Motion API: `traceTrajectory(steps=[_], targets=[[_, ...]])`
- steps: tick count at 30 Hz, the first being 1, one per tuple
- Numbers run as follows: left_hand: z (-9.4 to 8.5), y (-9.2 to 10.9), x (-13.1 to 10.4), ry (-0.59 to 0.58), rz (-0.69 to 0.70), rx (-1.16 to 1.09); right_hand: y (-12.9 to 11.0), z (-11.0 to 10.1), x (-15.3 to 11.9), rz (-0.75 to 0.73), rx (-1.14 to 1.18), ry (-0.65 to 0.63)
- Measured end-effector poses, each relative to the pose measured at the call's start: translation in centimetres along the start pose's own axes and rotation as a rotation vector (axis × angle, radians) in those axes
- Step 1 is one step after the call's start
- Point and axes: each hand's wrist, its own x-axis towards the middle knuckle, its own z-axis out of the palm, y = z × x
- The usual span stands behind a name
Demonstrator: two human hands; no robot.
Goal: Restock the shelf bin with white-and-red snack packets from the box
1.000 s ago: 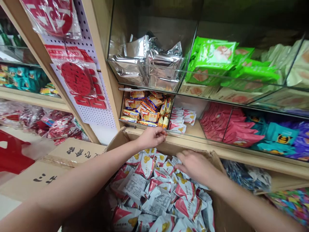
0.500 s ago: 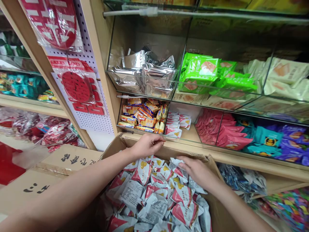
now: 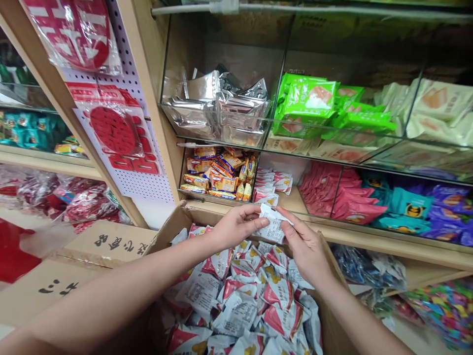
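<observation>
Between my two hands, above the far side of an open cardboard box (image 3: 168, 222), is a small white snack packet (image 3: 272, 224) with printed text facing me. My left hand (image 3: 240, 224) pinches its left edge, thumb in front. My right hand (image 3: 303, 241) grips the right edge between thumb and fingers. Below them the box is filled with loose white-and-pink snack packets (image 3: 236, 313), some picture side up, others text side up. Just beyond the box, a low shelf compartment holds a stack of similar white-and-pink packets (image 3: 266, 185).
Left of that stack are orange snack packets (image 3: 223, 170); pink packets (image 3: 343, 197), teal ones (image 3: 410, 204) and purple ones (image 3: 449, 212) stand to the right. Above, clear-fronted bins hold silver packets (image 3: 221, 108) and green packets (image 3: 308, 103). A closed carton (image 3: 84, 256) lies left.
My right hand has lifted a packet from the box and brought it up leftward. My left hand has moved slightly right and taken hold of the packet's other edge.
</observation>
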Motion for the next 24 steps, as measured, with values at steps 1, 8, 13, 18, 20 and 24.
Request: traceTrajectory(steps=[1,8,13,18,20,24], targets=[[0.1,0.1,-0.1,0.012,-0.002,0.005,-0.2,-0.2,0.0,-0.114,-0.088,0.017],[0.8,1.7,-1.1,-0.013,-0.331,-0.473,-0.4,-0.7,-0.7,-0.621,-0.379,-0.163],[0.6,1.1,-0.8,0.033,-0.242,-0.283,0.4,-0.7,-0.9,-0.241,0.042,0.009],[0.6,0.6,-0.8,-0.146,-0.086,-0.167,1.1,-0.7,0.1,0.143,0.312,0.046],[0.6,0.5,-0.9,-0.188,-0.072,-0.138,1.3,-0.7,0.1,0.240,0.412,0.023],[0.3,0.3,-1.1,-0.221,-0.078,-0.037,1.5,-0.9,-0.3,0.322,0.428,0.063]])
